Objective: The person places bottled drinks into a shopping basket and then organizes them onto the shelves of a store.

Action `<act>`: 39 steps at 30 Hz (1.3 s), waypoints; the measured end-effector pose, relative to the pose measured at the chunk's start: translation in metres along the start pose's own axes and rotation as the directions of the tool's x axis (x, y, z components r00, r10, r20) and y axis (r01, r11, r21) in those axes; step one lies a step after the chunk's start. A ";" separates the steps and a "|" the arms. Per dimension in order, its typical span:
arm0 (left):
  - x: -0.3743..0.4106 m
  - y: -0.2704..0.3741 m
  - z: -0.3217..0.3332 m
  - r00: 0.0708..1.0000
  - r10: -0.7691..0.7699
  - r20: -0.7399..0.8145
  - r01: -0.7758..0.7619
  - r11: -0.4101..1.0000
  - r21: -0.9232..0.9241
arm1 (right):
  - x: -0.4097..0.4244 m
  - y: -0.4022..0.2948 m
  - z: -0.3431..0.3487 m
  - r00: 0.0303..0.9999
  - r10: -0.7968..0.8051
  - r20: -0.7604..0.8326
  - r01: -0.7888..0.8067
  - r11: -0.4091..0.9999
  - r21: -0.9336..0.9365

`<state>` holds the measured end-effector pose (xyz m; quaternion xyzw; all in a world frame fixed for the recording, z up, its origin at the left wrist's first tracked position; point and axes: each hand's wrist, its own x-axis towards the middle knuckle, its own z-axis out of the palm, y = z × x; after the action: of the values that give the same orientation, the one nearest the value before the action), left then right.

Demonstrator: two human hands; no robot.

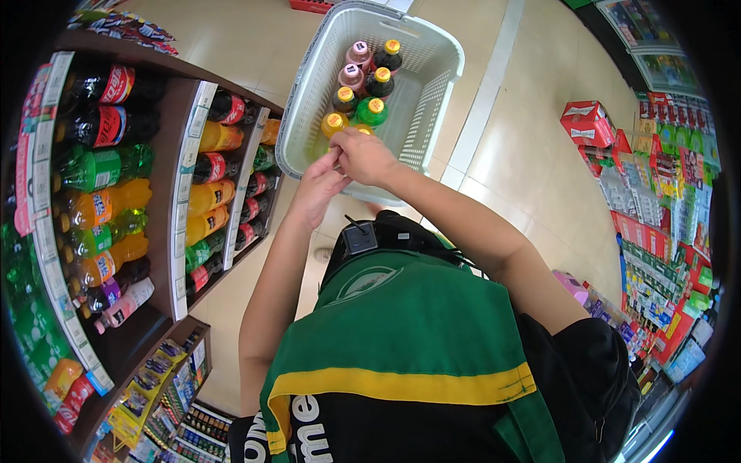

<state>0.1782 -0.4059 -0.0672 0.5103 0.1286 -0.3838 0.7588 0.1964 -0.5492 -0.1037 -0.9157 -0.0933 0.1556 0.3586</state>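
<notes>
My left hand (318,188) and my right hand (366,159) meet at the fingertips over the near end of a pale plastic basket (446,69). Whether anything is pinched between the fingers is hidden. Upright soda bottles stand in the basket. Farthest off are pink-capped bottles (359,57) beside dark cola bottles (388,59) with yellow caps. Closer in come a green bottle (372,114) and an orange soda bottle (333,124), just beyond my fingers. Another yellow cap (363,129) shows partly behind my right hand.
Left of me, a brown shelf unit (179,173) holds rows of lying cola, green and orange soda bottles (104,205). Snack packets (147,376) hang at lower left. Across the tiled floor (509,150), packed shelves (654,231) and a red carton (587,124) stand on the right.
</notes>
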 end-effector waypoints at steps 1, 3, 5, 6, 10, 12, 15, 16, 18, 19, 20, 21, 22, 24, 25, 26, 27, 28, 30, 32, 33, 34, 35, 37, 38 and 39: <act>0.005 0.000 0.001 1.000 -0.008 0.011 0.008 1.000 0.006 | 0.000 0.005 -0.002 1.000 0.011 -0.009 -0.011 1.000 0.004; 0.016 -0.002 0.004 0.999 -0.023 0.024 0.022 0.999 0.037 | 0.001 0.013 -0.007 0.999 0.028 -0.030 -0.028 1.000 0.012; 0.028 0.002 0.012 0.998 -0.015 0.058 0.011 0.998 0.066 | 0.003 0.021 -0.017 0.996 0.027 -0.080 -0.024 0.999 0.032; 0.035 0.009 0.019 0.996 0.001 0.085 -0.007 0.997 0.078 | 0.005 0.025 -0.022 0.994 0.022 -0.105 -0.018 0.999 0.040; 0.079 0.034 0.037 0.975 0.079 0.209 -0.117 0.978 0.175 | 0.024 0.046 -0.056 0.933 -0.012 -0.360 0.045 0.996 0.083; 0.095 0.051 0.052 0.964 0.144 0.224 -0.197 0.951 0.236 | 0.037 0.059 -0.075 0.896 0.034 -0.444 0.012 0.995 0.099; 0.141 0.048 0.055 0.968 0.240 0.079 -0.251 0.887 0.387 | 0.058 0.086 -0.099 0.857 0.162 -0.489 -0.109 0.985 0.135; 0.152 0.048 0.057 0.967 0.254 0.023 -0.241 0.878 0.414 | 0.063 0.096 -0.106 0.852 0.224 -0.473 -0.158 0.972 0.175; 0.188 0.037 0.043 0.950 0.311 0.018 -0.271 0.796 0.542 | 0.076 0.113 -0.109 0.848 0.264 -0.460 -0.221 0.964 0.146; 0.200 0.037 0.042 0.942 0.336 0.019 -0.279 0.748 0.602 | 0.081 0.122 -0.108 0.844 0.288 -0.452 -0.255 0.958 0.133; 0.212 0.036 0.040 0.937 0.348 0.015 -0.266 0.686 0.677 | 0.087 0.129 -0.107 0.850 0.315 -0.423 -0.274 0.949 0.155; 0.221 0.037 0.041 0.926 0.377 0.031 -0.279 0.627 0.727 | 0.094 0.140 -0.101 0.851 0.306 -0.427 -0.267 0.952 0.150; 0.228 0.038 0.041 0.913 0.405 0.051 -0.293 0.563 0.773 | 0.101 0.149 -0.095 0.851 0.298 -0.432 -0.260 0.955 0.145; 0.245 0.032 0.034 0.900 0.426 0.090 -0.341 0.561 0.754 | 0.113 0.160 -0.082 0.853 0.300 -0.426 -0.255 0.953 0.162; 0.253 0.025 0.029 0.909 0.406 0.093 -0.341 0.600 0.724 | 0.116 0.160 -0.078 0.853 0.314 -0.417 -0.260 0.948 0.181; 0.261 0.017 0.024 0.918 0.386 0.096 -0.340 0.637 0.692 | 0.119 0.160 -0.074 0.852 0.327 -0.409 -0.266 0.943 0.199; 0.262 0.015 0.026 0.927 0.361 0.102 -0.335 0.674 0.658 | 0.119 0.163 -0.072 0.842 0.329 -0.427 -0.259 0.941 0.216; 0.260 0.011 0.028 0.923 0.377 0.078 -0.340 0.703 0.624 | 0.119 0.166 -0.070 0.832 0.332 -0.446 -0.250 0.940 0.232; 0.260 0.011 0.028 0.945 0.319 0.076 -0.293 0.717 0.633 | 0.119 0.166 -0.069 0.817 0.347 -0.460 -0.247 0.932 0.265; 0.260 0.012 0.027 0.952 0.298 0.065 -0.270 0.722 0.637 | 0.118 0.162 -0.068 0.811 0.372 -0.452 -0.256 0.919 0.299; 0.261 0.012 0.027 0.950 0.305 0.057 -0.270 0.722 0.636 | 0.121 0.162 -0.068 0.811 0.352 -0.468 -0.255 0.931 0.259; 0.261 0.011 0.028 0.948 0.314 0.048 -0.271 0.723 0.636 | 0.123 0.162 -0.068 0.811 0.331 -0.483 -0.254 0.942 0.219; 0.260 0.011 0.028 0.951 0.305 0.044 -0.269 0.752 0.602 | 0.125 0.161 -0.068 0.812 0.308 -0.496 -0.252 0.951 0.177; 0.256 0.021 0.035 0.955 0.292 0.042 -0.269 0.803 0.531 | 0.128 0.164 -0.070 0.838 0.280 -0.468 -0.242 0.960 0.140; 0.251 0.025 0.036 0.972 0.216 0.092 -0.233 0.833 0.502 | 0.128 0.166 -0.072 0.851 0.265 -0.453 -0.236 0.964 0.121; 0.249 0.023 0.037 0.965 0.249 0.076 -0.254 0.836 0.487 | 0.127 0.163 -0.077 0.851 0.232 -0.471 -0.193 0.973 0.130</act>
<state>0.3547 -0.5464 -0.1813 0.6972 -0.0452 -0.3032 0.6480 0.3519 -0.6801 -0.1898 -0.9154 0.1071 -0.0357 0.3865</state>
